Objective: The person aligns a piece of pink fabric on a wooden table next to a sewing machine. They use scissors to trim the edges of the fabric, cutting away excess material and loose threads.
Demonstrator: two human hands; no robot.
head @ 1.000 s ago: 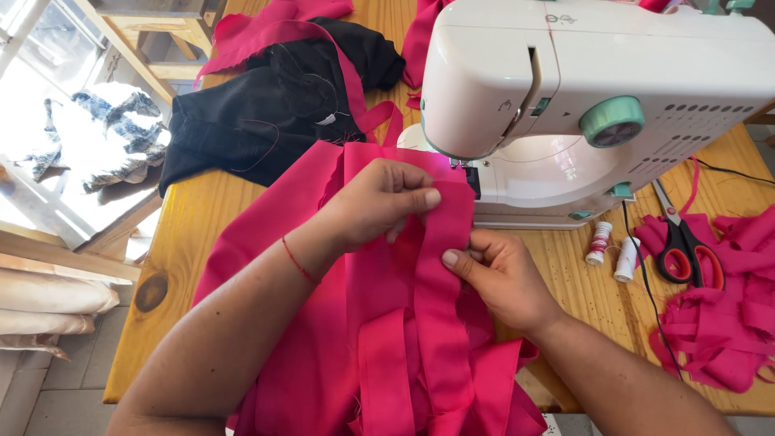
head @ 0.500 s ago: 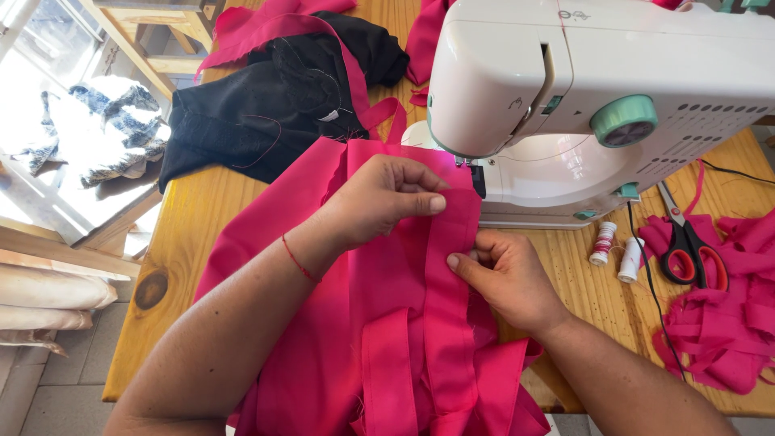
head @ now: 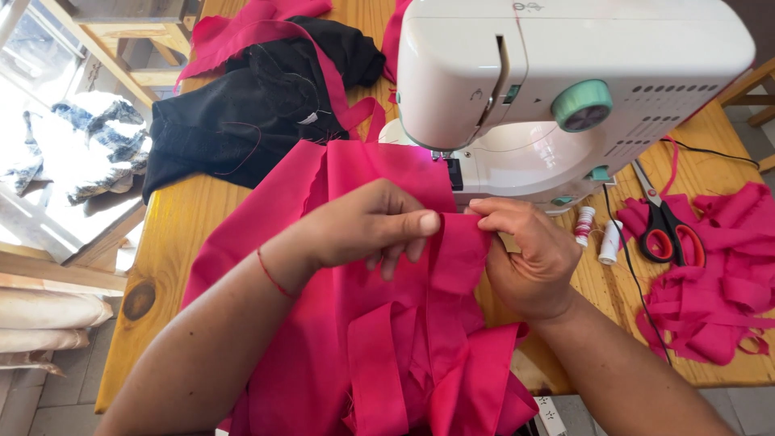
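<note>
Both hands (head: 371,226) (head: 521,250) curled — pinching pink fabric (head: 323,339)

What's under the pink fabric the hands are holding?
The wooden table shows at the edges of the pink fabric. The left hand and right hand grip the fabric near the sewing machine. The tabletop directly beneath is covered.

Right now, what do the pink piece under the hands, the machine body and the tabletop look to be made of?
Pink fabric: thin woven cloth, matte, judging by soft folds and creases.
Sewing machine: likely moulded plastic, white, smooth, slightly glossy.
Table: wood, varnished; grain and a knot show.
Both the left hand and the right hand pinch the cloth.
</note>
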